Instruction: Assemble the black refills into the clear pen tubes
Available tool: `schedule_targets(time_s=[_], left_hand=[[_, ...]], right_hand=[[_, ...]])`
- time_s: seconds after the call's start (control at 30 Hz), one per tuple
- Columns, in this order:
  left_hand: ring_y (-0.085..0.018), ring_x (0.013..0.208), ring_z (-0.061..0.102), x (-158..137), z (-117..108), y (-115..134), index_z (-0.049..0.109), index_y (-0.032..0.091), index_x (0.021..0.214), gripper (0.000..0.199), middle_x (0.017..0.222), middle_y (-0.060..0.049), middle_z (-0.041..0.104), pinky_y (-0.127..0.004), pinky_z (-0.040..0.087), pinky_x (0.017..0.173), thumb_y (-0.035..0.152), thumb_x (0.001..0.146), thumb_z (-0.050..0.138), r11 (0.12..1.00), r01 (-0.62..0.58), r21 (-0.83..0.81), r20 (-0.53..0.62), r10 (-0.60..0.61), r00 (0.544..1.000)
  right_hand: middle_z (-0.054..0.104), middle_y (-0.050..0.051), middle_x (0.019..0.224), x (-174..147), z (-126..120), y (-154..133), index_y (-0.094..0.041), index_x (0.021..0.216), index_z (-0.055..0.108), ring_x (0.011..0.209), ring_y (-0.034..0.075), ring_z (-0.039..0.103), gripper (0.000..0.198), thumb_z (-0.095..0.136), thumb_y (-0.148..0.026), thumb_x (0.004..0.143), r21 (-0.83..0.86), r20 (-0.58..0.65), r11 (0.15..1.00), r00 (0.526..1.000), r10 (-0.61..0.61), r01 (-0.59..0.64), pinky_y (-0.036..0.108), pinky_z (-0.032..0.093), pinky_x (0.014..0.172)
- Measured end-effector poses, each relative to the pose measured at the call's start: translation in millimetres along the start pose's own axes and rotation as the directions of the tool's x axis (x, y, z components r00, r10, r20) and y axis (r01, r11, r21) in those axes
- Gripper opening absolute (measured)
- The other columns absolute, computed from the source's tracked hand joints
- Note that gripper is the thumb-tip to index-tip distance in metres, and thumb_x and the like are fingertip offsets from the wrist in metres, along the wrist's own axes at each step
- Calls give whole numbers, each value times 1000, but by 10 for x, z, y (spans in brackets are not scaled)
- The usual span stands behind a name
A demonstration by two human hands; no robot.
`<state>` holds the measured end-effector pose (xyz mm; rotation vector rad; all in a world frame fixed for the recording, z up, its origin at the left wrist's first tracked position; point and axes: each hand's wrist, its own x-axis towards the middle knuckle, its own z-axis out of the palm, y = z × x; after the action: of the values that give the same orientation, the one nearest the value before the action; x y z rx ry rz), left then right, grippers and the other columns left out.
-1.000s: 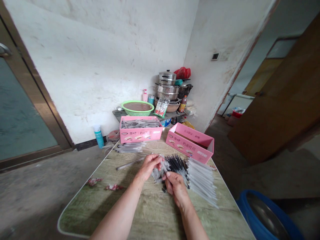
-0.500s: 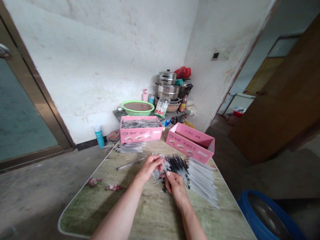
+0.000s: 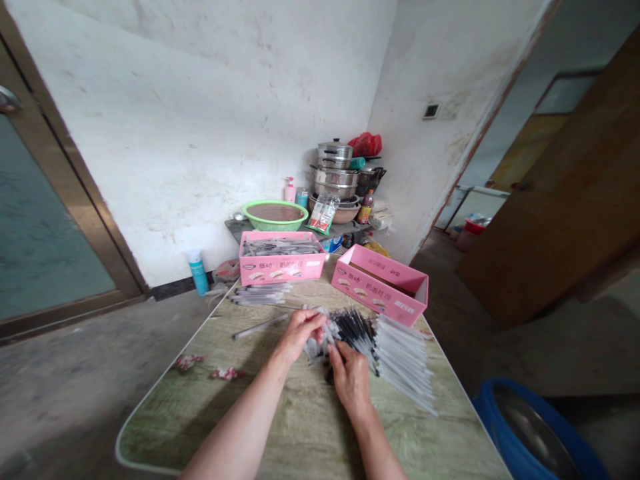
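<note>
My left hand (image 3: 306,330) is closed in a pinch at the near middle of the table. Opposite it, my right hand (image 3: 351,373) is pinched too, and a slim translucent pen (image 3: 329,331) runs between the fingertips, partly hidden. Beneath the hands lies a heap of small clear plastic pieces (image 3: 315,352). Black slender pen parts (image 3: 355,330) fan out just right of the fingers. Further right, clear pen barrels (image 3: 405,363) lie side by side. Several pens (image 3: 263,294) are grouped at the far left, and one single pen (image 3: 260,327) lies nearer my left hand.
A pink box (image 3: 283,270) full of pens stands at the table's back. Another pink box (image 3: 380,287) sits right of it, angled. Behind are a green basin (image 3: 275,215) and stacked steel pots (image 3: 336,177). A blue barrel (image 3: 537,427) stands beside the table's (image 3: 300,433) right edge.
My right hand has shifted slightly and turned, with its fingers lower and closer together. The left hand stays almost in place. The boxes and pen piles look unchanged.
</note>
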<state>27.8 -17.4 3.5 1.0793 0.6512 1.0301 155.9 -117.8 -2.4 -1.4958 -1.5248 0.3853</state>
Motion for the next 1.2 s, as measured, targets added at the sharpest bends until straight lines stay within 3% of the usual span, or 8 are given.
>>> schedule_targets(time_s=[0.2, 0.33, 0.47, 0.6, 0.73, 0.9, 1.03, 1.2], left_hand=[[-9, 44, 53, -23, 37, 24, 71, 10, 76, 39, 54, -2, 61, -20, 42, 46, 48, 72, 76, 1000, -19, 21, 63, 17, 998], [-9, 43, 51, -12, 78, -55, 71, 9, 75, 41, 52, -2, 60, -21, 43, 44, 48, 67, 80, 1000, 3, -9, -72, -4, 997], [-10, 43, 52, -6, 74, -68, 72, 9, 76, 41, 53, -2, 60, -22, 43, 44, 48, 66, 80, 1000, -1, -14, -125, -1, 992], [-10, 44, 52, -31, 79, 38, 71, 10, 73, 40, 52, -1, 60, -21, 44, 47, 48, 67, 80, 1000, -22, -17, -21, 21, 1000], [-10, 42, 52, -51, 98, 88, 71, 11, 74, 39, 52, -1, 59, -21, 42, 45, 48, 69, 78, 1000, -26, -3, 35, 26, 999], [-9, 42, 51, -24, 90, -22, 72, 9, 74, 40, 53, -2, 60, -20, 43, 43, 48, 68, 79, 1000, 4, -5, -30, -4, 1000], [-10, 44, 53, -5, 82, -86, 72, 9, 75, 41, 54, -2, 60, -20, 44, 43, 49, 67, 79, 1000, -3, 8, -88, 4, 996], [-10, 45, 53, -30, 90, -1, 71, 10, 74, 42, 53, -2, 60, -21, 45, 47, 50, 67, 78, 999, -23, 33, -62, 25, 998]], right_hand=[[37, -6, 41, 46, -32, 18, -16, 77, 63, 38, 10, 27, 54, 36, -60, 94, 381, 282, 890, 948, 146, -250, 24, 22, 43], [50, 1, 53, 32, 5, 40, -17, 67, 60, 48, 12, 41, 48, 42, -51, 95, -25, 10, 999, 1000, -25, 25, 26, 24, 52], [54, 5, 56, 15, 41, 17, -17, 69, 63, 50, 13, 44, 47, 40, -47, 96, -236, -101, 969, 990, -99, 73, 27, 25, 53], [52, 0, 50, 28, 12, -5, -17, 72, 63, 46, 13, 43, 50, 43, -58, 94, 166, 90, 980, 991, 99, -113, 24, 28, 49], [39, -7, 38, 49, -22, 19, -15, 82, 64, 35, 9, 25, 56, 38, -64, 92, 472, 326, 814, 925, 195, -338, 23, 21, 41], [48, 0, 50, 28, -4, 50, -18, 65, 58, 46, 12, 39, 49, 44, -56, 94, 73, 45, 997, 999, 25, -28, 26, 24, 50], [55, 5, 54, 0, 33, 36, -18, 70, 63, 47, 14, 45, 46, 39, -45, 97, -311, -91, 948, 990, -104, 70, 27, 24, 52], [57, 3, 54, 36, 7, -13, -18, 70, 63, 49, 14, 48, 47, 44, -53, 95, 50, 22, 998, 999, 33, -34, 25, 30, 51]])
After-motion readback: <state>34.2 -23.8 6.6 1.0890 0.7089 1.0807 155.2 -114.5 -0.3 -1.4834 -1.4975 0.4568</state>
